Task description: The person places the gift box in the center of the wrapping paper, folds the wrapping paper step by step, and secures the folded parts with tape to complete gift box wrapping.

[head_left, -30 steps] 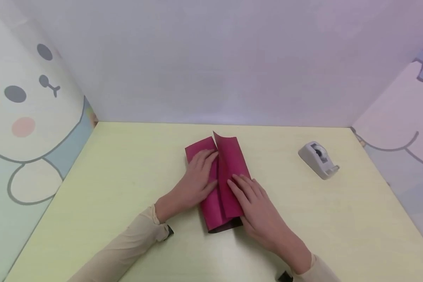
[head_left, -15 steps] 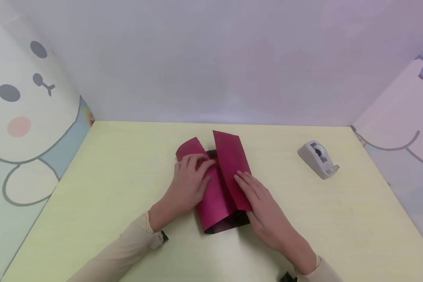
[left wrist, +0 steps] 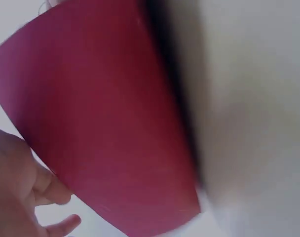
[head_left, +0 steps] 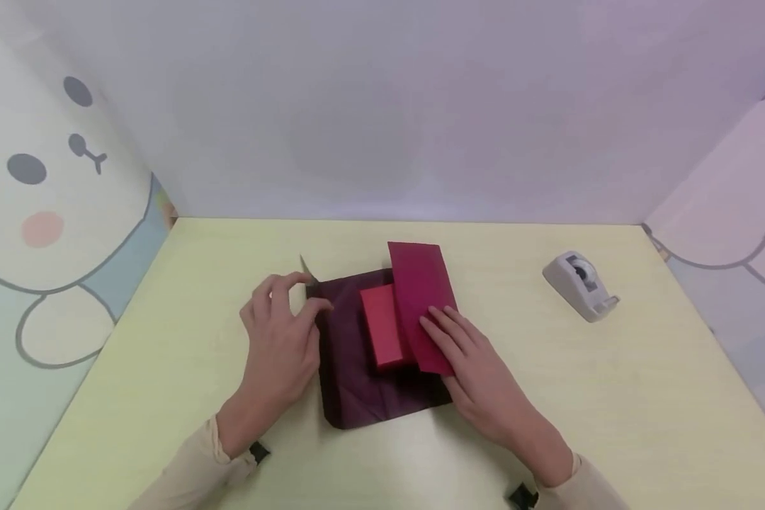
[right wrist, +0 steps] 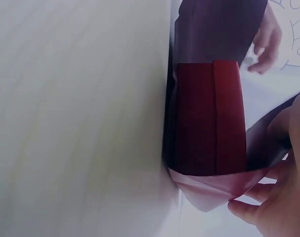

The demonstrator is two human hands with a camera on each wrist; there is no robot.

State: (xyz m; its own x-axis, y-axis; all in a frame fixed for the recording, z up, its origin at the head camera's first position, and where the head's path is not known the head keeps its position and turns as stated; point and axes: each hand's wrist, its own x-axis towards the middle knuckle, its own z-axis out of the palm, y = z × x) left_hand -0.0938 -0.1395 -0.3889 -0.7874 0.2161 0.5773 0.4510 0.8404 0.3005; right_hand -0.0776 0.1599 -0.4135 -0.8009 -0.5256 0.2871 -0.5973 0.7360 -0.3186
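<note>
A sheet of wrapping paper (head_left: 360, 397), glossy magenta outside and dark purple inside, lies under a small red box (head_left: 381, 327). Its right flap folds up over part of the box. My right hand (head_left: 478, 386) grips this flap, fingers on its outer face and thumb on the inner side in the right wrist view. At the raised left flap (left wrist: 105, 123) is my left hand (head_left: 277, 347), thumb and index finger apart, right by the upper edge. The right wrist view shows the box (right wrist: 204, 118) between the two raised sides.
A grey-white tape dispenser (head_left: 581, 285) with a roll in it stands to the right on the pale yellow table (head_left: 185, 319). Pale walls with cartoon animals enclose the table at the back and sides.
The left hand has moved left and the paper's left side has swung open, uncovering the red box and dark inner face. The right hand has stayed on the right flap.
</note>
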